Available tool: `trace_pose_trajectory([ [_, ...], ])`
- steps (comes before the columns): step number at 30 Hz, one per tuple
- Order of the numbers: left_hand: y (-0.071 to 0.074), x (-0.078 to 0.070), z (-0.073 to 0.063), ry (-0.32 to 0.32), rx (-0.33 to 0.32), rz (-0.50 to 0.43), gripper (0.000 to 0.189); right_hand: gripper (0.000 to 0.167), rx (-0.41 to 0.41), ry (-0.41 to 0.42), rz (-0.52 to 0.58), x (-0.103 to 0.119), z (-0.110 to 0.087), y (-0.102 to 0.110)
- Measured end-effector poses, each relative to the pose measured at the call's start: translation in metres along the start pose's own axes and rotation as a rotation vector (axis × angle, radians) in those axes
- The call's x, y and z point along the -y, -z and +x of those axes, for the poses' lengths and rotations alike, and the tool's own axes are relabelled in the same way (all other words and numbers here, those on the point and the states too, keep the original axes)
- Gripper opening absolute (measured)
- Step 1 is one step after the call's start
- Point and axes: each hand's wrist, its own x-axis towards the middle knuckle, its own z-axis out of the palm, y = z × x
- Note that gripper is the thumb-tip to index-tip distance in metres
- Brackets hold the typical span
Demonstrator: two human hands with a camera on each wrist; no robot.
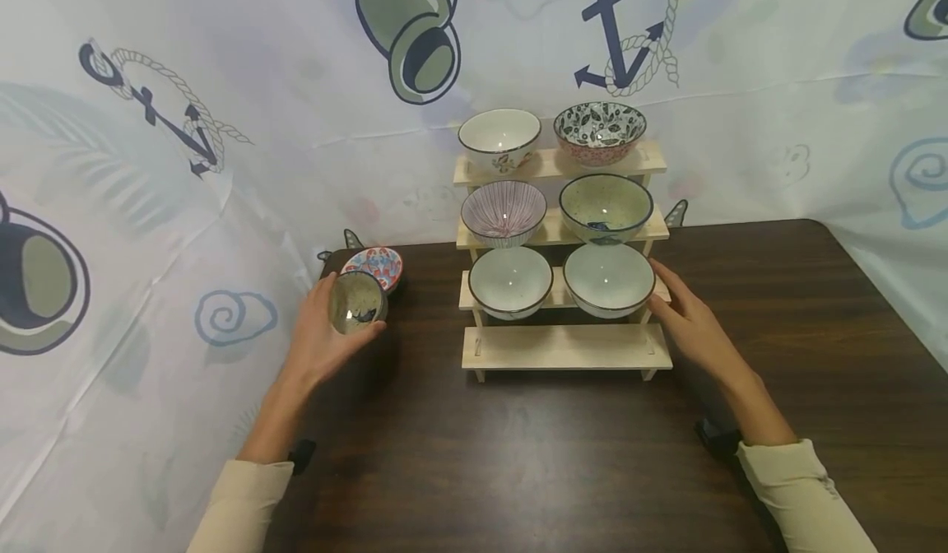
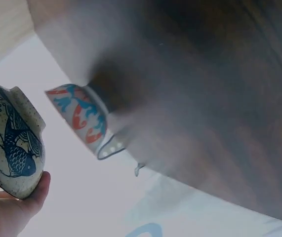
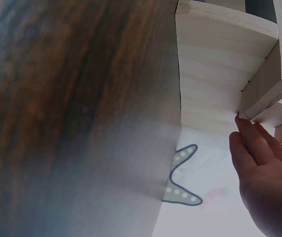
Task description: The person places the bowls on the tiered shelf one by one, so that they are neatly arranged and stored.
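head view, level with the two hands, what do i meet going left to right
left hand with the small olive bowl in its grip → lower left white bowl → lower right white bowl → right hand

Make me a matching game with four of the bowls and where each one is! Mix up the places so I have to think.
Bowls:
1. Small fish bowl
2. Red-and-blue bowl
3. Striped bowl
4. Leaf-patterned bowl

Places:
A. On the top shelf of the wooden stand
B. In the person's left hand
C. On the dark table
D. On the second shelf from the top

Right pairs: 1-B, 2-C, 3-D, 4-A
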Motion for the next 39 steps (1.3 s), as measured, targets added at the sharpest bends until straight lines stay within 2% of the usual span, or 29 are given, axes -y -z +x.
trace_pose_trajectory([
  [7,0.004,-0.018,-0.002,-0.071,-0.010,-0.001,0.109,0.066,-0.007,0.002,-0.014,0.000,-0.001,0.001],
  [15,0.006,-0.032,-0.009,-0.107,0.022,0.012,0.112,0.066,0.006,-0.002,-0.005,-0.001,-0.001,-0.001],
  [23,0.009,-0.025,-0.010,-0.230,-0.013,0.007,0.113,0.066,0.002,0.006,-0.006,-0.001,0.000,-0.003],
  [27,0.010,-0.021,-0.010,-0.264,-0.007,0.010,0.113,0.066,0.001,0.008,-0.006,-0.001,0.001,-0.003],
  [33,0.009,-0.020,-0.013,-0.281,0.010,-0.008,0.112,0.066,0.006,0.005,-0.007,-0.001,0.001,-0.002],
  [39,0.009,-0.033,-0.014,-0.281,0.066,-0.009,0.112,0.065,-0.005,-0.009,-0.019,-0.002,0.002,-0.001],
])
